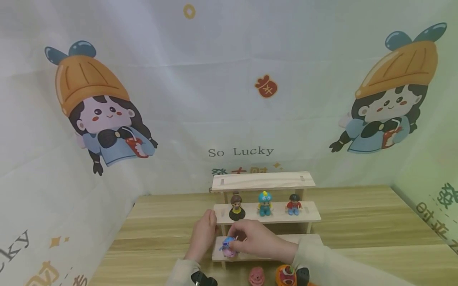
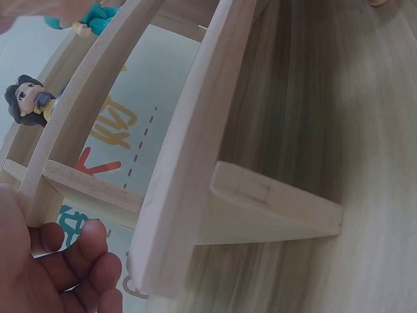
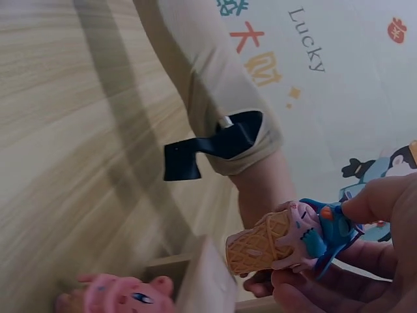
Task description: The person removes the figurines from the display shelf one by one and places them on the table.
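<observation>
My right hand (image 1: 255, 240) pinches a small blue figurine with a pink, ice-cream-cone base (image 3: 260, 244) between thumb and fingers. It is at the left end of the bottom tier of a three-tier wooden display stand (image 1: 272, 180); whether the base touches the board is unclear. My left hand (image 1: 202, 234) is at the left end of the middle tier. In the left wrist view its curled fingers (image 2: 85, 261) hold the end of that board. Along the middle tier stand a brown-haired figurine in a dark dress (image 1: 236, 208), a teal-capped figurine (image 1: 264, 204) and a red-jacketed figurine (image 1: 294, 205).
In front of the stand are a pink figurine (image 1: 256, 276) and an orange figurine (image 1: 286, 275), partly cut off by the frame's lower edge. The wood-grain table (image 1: 161, 214) extends to both sides. A printed cloth backdrop (image 1: 200, 99) hangs behind.
</observation>
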`<action>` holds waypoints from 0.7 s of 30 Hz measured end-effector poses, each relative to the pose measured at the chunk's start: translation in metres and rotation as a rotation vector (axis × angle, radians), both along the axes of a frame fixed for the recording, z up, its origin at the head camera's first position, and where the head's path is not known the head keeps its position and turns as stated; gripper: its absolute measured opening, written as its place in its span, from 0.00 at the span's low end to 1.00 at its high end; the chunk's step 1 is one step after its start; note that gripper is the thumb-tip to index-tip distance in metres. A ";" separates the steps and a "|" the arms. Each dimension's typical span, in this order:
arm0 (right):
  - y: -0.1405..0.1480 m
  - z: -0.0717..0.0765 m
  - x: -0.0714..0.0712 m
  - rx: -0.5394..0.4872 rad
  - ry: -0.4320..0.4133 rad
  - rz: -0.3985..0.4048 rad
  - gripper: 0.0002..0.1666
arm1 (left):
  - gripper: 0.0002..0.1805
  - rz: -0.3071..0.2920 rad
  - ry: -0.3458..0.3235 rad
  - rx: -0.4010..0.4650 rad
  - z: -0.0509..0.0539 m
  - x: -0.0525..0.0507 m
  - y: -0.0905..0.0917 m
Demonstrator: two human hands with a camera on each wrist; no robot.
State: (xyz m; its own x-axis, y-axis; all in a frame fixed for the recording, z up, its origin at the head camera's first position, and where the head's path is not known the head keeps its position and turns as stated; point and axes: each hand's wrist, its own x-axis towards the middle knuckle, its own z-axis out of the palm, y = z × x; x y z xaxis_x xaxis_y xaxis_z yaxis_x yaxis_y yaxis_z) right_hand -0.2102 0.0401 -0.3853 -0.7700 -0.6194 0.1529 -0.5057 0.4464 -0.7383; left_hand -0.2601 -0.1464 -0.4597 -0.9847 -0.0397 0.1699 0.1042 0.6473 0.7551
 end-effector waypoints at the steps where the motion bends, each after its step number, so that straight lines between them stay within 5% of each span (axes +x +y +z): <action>1: 0.000 -0.003 0.001 0.000 -0.016 0.003 0.03 | 0.18 -0.001 -0.006 0.003 0.000 0.000 0.000; 11: -0.002 -0.024 0.006 0.006 -0.151 0.036 0.04 | 0.17 0.003 -0.007 0.028 -0.001 0.001 0.001; 21: -0.005 -0.038 0.007 0.054 -0.182 0.095 0.03 | 0.17 0.013 -0.005 0.021 0.002 0.001 0.002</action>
